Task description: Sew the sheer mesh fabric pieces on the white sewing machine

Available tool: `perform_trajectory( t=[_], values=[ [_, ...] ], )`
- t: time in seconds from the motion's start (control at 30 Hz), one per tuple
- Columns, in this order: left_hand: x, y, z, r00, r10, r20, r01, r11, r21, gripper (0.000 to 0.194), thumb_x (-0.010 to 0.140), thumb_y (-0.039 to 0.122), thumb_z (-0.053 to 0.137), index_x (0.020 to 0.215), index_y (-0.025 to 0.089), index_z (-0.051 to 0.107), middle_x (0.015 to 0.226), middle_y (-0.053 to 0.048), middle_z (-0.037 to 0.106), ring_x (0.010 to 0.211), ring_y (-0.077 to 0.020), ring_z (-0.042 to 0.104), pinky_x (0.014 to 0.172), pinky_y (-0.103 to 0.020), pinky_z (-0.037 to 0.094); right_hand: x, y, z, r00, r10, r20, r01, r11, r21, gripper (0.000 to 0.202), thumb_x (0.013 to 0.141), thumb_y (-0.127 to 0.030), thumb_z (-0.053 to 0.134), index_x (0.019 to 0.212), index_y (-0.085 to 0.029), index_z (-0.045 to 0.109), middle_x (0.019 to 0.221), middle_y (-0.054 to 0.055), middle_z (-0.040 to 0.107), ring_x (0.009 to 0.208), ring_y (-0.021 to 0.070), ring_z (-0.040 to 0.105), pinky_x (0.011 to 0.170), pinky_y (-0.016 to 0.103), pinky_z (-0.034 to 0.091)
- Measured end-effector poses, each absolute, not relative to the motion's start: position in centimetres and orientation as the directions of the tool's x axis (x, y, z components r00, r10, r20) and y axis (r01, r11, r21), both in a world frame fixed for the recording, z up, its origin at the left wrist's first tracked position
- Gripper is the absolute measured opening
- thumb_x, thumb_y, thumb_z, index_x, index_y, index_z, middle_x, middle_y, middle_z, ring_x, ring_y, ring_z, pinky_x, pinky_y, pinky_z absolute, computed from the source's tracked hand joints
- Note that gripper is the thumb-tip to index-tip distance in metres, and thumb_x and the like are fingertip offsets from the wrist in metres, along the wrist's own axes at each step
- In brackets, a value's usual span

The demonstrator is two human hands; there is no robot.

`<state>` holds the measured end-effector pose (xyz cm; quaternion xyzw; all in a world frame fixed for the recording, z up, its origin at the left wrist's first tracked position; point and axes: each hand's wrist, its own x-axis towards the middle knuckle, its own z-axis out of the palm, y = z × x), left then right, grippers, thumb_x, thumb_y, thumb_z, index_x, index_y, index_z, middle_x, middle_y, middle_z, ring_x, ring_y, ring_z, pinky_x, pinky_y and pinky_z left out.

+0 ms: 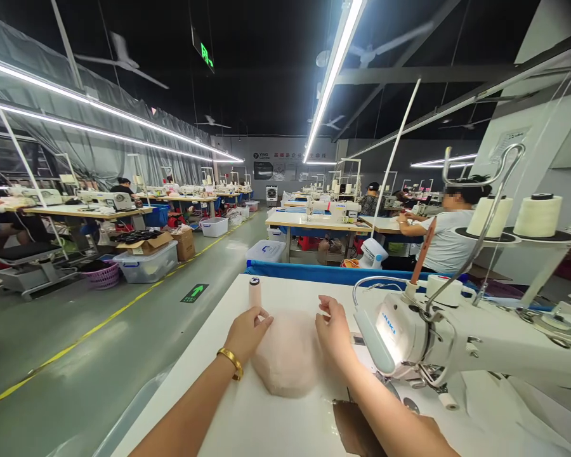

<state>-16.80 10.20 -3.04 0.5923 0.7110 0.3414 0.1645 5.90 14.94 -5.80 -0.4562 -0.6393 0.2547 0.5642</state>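
A pale pink, fuzzy mound of fabric lies on the white bench, near the middle of its top and just left of the white sewing machine. The left hand (a gold bangle on its wrist) rests on the mound's left upper edge, fingers curled together onto the fuzz. The right hand presses on the right edge, its fingertips pinched together; whether cloth lies between them cannot be told. A small pale pink cylindrical spool stands upright toward the bench's far edge, just beyond the left hand. Two cream thread cones sit behind the machine.
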Motion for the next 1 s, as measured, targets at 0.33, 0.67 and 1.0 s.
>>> perform_trajectory(
  t=[0.33, 0.67, 1.0],
  values=[
    [-17.5, 10.7, -4.0, -0.224, 0.912, 0.345, 0.765, -0.055, 0.642, 0.027, 0.088, 0.042, 0.059, 0.094, 0.020, 0.073, 0.069, 0.000, 0.063, 0.068, -0.0228, 0.063, 0.064, -0.031, 0.046, 3.3, 12.0, -3.3, -0.480, 0.659, 0.579, 0.455, 0.751, -0.478, 0.025, 0.096, -0.017, 0.063, 0.113, -0.029, 0.076, 0.124, 0.006, 0.076, 0.121, 0.0316, 0.061, 0.104, 0.053, 0.041],
    [-15.6, 8.1, -2.7, 0.152, 0.841, 0.520, 0.832, -0.392, 0.391, 0.029, 0.096, 0.041, 0.057, 0.112, 0.026, 0.075, 0.118, -0.009, 0.076, 0.119, -0.0320, 0.063, 0.110, -0.050, 0.043, 3.2, 12.9, -3.4, -0.449, 0.757, 0.475, 0.618, 0.647, -0.447, 0.025, 0.105, -0.020, 0.056, 0.122, -0.025, 0.074, 0.135, 0.011, 0.070, 0.133, 0.0320, 0.055, 0.109, 0.054, 0.041],
    [-17.0, 8.1, -4.1, 0.097, 0.954, 0.283, 0.853, -0.226, 0.470, 0.068, 0.088, 0.059, 0.058, 0.141, 0.017, 0.062, 0.146, -0.016, 0.065, 0.134, -0.0413, 0.061, 0.115, -0.058, 0.048, 5.4, 13.1, -4.2, -0.386, 0.826, 0.410, 0.626, 0.561, -0.542, 0.026, 0.107, -0.036, 0.063, 0.128, -0.022, 0.067, 0.135, 0.010, 0.065, 0.110, 0.0229, 0.068, 0.095, 0.043, 0.060]
  ],
)
